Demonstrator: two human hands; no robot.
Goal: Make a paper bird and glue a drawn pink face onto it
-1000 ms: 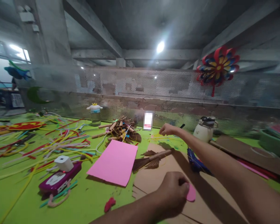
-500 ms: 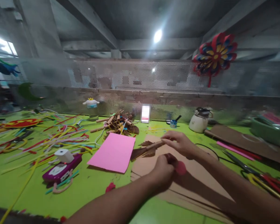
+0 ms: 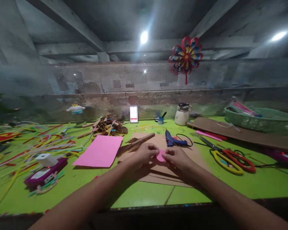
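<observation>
Between my two hands is a small pink paper piece (image 3: pixel 160 155), its edges pinched on both sides. My left hand (image 3: pixel 145 154) closes its fingers on the left edge, and my right hand (image 3: pixel 179 157) grips the right edge. Beneath them lies a brown cardboard sheet (image 3: pixel 196 159). A rolled brown paper stick with a frayed end (image 3: pixel 144 139) rests on the cardboard just beyond my left hand. Behind my right hand sits a blue glue gun (image 3: pixel 175 141). To the left, a larger pink sheet (image 3: pixel 99 151) lies flat on the green table.
Large scissors (image 3: pixel 227 162) with yellow and red handles lie at right, near a green basket (image 3: pixel 261 121). A white kettle (image 3: pixel 181 115) stands at the back. Leftward are a purple power strip (image 3: pixel 46 172), scattered coloured strips and a pile of brown rolls (image 3: pixel 108 125).
My right hand has left the brown paper stick and now pinches the pink piece together with my left hand. The view has swung right, showing the glue gun and more of the scissors.
</observation>
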